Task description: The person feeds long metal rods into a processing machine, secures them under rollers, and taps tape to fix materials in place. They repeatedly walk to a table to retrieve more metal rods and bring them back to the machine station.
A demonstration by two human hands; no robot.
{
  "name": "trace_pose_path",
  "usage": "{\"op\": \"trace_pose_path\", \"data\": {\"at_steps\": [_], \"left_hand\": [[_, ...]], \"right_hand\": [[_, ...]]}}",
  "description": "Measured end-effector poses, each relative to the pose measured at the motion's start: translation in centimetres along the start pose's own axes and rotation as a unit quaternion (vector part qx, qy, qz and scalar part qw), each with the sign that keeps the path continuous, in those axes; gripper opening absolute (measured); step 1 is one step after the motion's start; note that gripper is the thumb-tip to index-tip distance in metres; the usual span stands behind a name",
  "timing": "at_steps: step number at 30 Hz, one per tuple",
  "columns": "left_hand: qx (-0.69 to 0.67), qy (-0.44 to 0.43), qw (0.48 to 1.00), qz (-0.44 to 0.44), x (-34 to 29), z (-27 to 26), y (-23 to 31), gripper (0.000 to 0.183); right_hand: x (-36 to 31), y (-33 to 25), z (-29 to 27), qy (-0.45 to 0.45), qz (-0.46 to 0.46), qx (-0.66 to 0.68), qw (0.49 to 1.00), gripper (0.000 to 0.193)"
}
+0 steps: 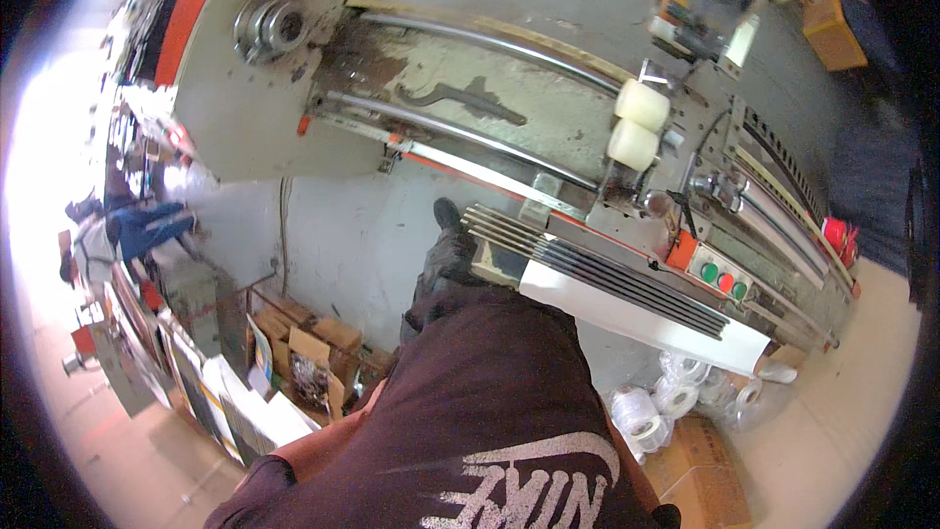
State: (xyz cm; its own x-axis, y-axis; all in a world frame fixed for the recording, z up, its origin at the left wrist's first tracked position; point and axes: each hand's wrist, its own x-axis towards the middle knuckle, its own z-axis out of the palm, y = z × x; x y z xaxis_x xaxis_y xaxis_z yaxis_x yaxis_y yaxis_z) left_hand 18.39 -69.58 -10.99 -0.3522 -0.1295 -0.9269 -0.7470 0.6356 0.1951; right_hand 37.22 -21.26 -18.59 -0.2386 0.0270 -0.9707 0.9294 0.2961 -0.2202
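Observation:
Neither of my hands shows. My left forearm (pixel 328 443) runs down beside my dark shirt, and the hand at its end is hidden by my body. Only a strip of my right arm (pixel 636 475) appears past the shirt's other side. In front of me stands a long machine with two steel guide rails (pixel 470 142). On its bed lies a dark hook spanner (pixel 465 100). Several thin metal rods (pixel 607 279) rest side by side along the machine's near side, partly over a white sheet (pixel 666 328). Both hands are apart from these things, as far as the picture shows.
Two cream rollers (pixel 636 125) sit on the machine's carriage, near a button panel (pixel 723 279). Clear film rolls (pixel 641 421) and a cardboard box (pixel 700 470) are at my right. Open cartons (pixel 313 367) and leaning boards (pixel 230 402) stand at my left.

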Motion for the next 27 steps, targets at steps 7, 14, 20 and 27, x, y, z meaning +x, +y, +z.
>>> {"op": "trace_pose_path", "data": {"at_steps": [7, 14, 20, 27], "left_hand": [[-0.079, 0.006, 0.997, -0.019, -4.6, 2.2, -4.1, 0.032], [-0.145, 0.014, 0.989, -0.013, -5.9, 2.2, -8.3, 0.032], [-0.228, 0.035, 0.973, -0.011, -7.8, 1.8, -12.7, 0.033], [-0.314, 0.059, 0.948, -0.013, -8.8, 0.1, -18.6, 0.034]], "right_hand": [[-0.6, -1.9, -1.6, 0.031, 0.024, -0.027, 0.999, 0.025], [-0.3, -5.8, -1.1, 0.048, 0.010, -0.082, 0.995, 0.025], [0.4, -9.9, 1.0, 0.045, 0.000, -0.164, 0.985, 0.024], [1.5, -14.9, 5.9, 0.042, -0.009, -0.251, 0.967, 0.024]]}}
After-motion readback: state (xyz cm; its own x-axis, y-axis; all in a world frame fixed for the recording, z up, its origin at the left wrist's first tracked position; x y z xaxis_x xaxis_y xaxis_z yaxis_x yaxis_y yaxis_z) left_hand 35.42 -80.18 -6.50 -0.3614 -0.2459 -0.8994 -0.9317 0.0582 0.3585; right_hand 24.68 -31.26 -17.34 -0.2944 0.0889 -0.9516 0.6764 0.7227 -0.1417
